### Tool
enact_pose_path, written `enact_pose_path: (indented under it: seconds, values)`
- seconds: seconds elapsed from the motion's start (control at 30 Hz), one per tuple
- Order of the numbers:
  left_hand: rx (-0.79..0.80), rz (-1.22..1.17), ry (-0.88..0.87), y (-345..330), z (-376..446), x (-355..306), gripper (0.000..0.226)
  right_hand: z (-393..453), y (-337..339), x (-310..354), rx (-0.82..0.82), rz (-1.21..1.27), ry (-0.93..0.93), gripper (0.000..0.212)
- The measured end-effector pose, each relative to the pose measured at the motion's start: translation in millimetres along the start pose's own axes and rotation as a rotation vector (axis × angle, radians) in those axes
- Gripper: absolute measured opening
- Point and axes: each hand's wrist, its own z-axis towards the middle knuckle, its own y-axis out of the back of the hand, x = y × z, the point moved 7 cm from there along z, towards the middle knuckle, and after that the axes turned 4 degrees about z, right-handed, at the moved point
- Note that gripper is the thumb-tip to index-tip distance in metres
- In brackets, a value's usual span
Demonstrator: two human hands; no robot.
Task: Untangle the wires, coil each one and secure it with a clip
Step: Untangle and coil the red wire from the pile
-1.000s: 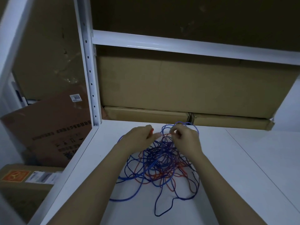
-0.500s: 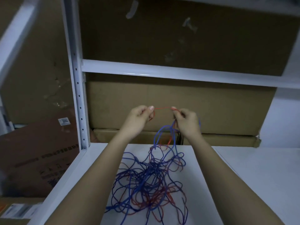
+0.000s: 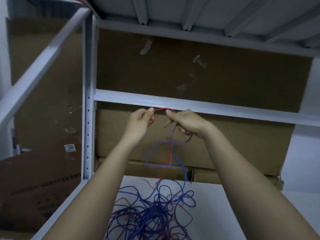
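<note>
Red wire (image 3: pixel 170 149) is the one we have picked out, and we hold a short stretch of it raised above the shelf (image 3: pixel 233 213), strung between our two hands. Our left hand (image 3: pixel 141 121) pinches it between thumb and curled fingers, and our right hand (image 3: pixel 186 121) pinches the other side, with a blue wire (image 3: pixel 150 153) also running up into that right fist. From the right hand both strands hang down, the blue looping around the red, into the tangle (image 3: pixel 152 215) lying on the white shelf surface toward its near edge, between our forearms. We judge the task barely begun: the heap is a dense knot of blue and red loops, no wire lies free of it, nothing is coiled, and we can see no clip anywhere. What remains, as we read it, is nearly everything: drawing the red strand clear of the blue loops, freeing each wire in turn, winding each one, and fastening each with a clip. Cardboard boxes (image 3: pixel 225 139) stand along the far edge of the shelf.
</note>
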Motion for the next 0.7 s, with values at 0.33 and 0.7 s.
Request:
enact_pose_path:
  seconds: [0.33, 0.7]
  values:
    - [-0.041, 0.192, 0.005, 6, -15, 9, 0.034, 5, -31, -10, 0.054, -0.029, 0.191, 0.051]
    - [0.187, 0.119, 0.029, -12, -54, 31, 0.031, -10, -61, -23, 0.276, 0.422, 0.151, 0.033]
